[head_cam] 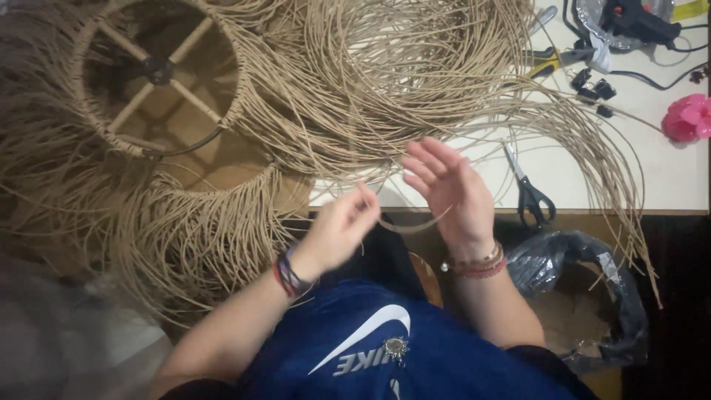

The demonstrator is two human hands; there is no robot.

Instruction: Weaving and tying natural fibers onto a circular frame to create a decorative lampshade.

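left hand point(337, 230) pinches rattan strand point(415, 224) | right hand point(450, 189) open at 3 o'clock, strand under palm | strand likely light, springy; grip near end

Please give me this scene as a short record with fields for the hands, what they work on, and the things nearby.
left hand: fingers pinched on a thin tan strand
right hand: open, fingers spread, the strand looping beneath it
work piece: woven lampshade frame with loose tan cords fanning out
table: white top
scissors: black handles, right of the right hand, lying near the table edge
far corner: glue gun, pliers, pink object
below table: black bag
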